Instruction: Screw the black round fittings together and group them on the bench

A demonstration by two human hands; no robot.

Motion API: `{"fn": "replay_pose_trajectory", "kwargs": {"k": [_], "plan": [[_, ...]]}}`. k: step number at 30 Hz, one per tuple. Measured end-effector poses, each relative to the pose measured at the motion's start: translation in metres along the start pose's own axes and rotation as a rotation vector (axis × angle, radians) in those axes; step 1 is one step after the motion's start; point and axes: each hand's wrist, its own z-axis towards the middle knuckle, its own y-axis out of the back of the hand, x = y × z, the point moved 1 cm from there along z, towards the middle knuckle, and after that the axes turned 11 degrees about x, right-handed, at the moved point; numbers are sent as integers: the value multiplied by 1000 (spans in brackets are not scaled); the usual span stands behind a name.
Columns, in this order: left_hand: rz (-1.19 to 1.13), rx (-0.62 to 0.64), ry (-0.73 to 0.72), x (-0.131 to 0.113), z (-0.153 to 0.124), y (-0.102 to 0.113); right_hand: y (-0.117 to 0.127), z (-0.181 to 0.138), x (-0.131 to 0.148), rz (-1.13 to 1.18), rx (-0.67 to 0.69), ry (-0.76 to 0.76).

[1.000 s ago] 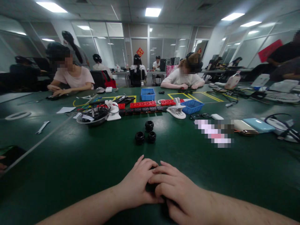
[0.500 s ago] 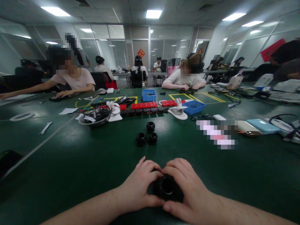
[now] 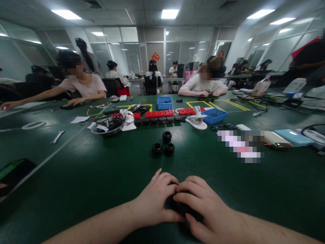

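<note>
A black round fitting sits low in front of me between both hands, mostly covered by fingers. My left hand is curled around its left side, thumb at the near side and fingers at the far side. From the right, my right hand closes over it, fingers lying across the top and thumb nearer me. The fitting's hole is hidden now. Farther up the green table, three similar black hollow fittings stand close together: one at the back, one at left and one at right.
Beyond them lie a row of red and black blocks, white clamps, blue bins and a clear bowl of cables. A wrench lies left, a dark device nearer. Co-workers sit across the table.
My right hand's fingers have shifted over the top of the fitting, covering its hole. My left hand keeps much the same grip. The whole scene has slid slightly right in view.
</note>
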Motion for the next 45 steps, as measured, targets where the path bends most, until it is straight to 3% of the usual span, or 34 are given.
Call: {"fn": "replay_pose_trajectory", "kwargs": {"k": [15, 18, 21, 22, 25, 28, 31, 34, 38, 45], "plan": [[35, -28, -7, 1, 1, -5, -1, -6, -2, -61, 16, 180], [27, -9, -23, 3, 1, -3, 1, -8, -14, -2, -73, 138], [-13, -48, -38, 4, -5, 7, 9, -7, -36, 270, -140, -49], [-25, -100, -32, 2, -9, 14, 13, -6, -43, 377, -68, -148], [-77, -237, -23, -9, -22, 37, 22, -4, -56, 523, 315, -337], [-98, -114, -83, -31, -26, 56, 26, -6, -52, 418, 498, -344], [-77, 133, -160, -50, -16, 62, 21, -8, -43, 294, 480, -266], [-19, 244, -182, -57, -4, 60, 11, -6, -39, 197, 426, -176], [68, 221, -119, -57, 0, 52, 3, -2, -41, 144, 396, -147], [380, -97, 275, -67, 10, 16, -1, 0, -40, 105, 362, -211]]}}
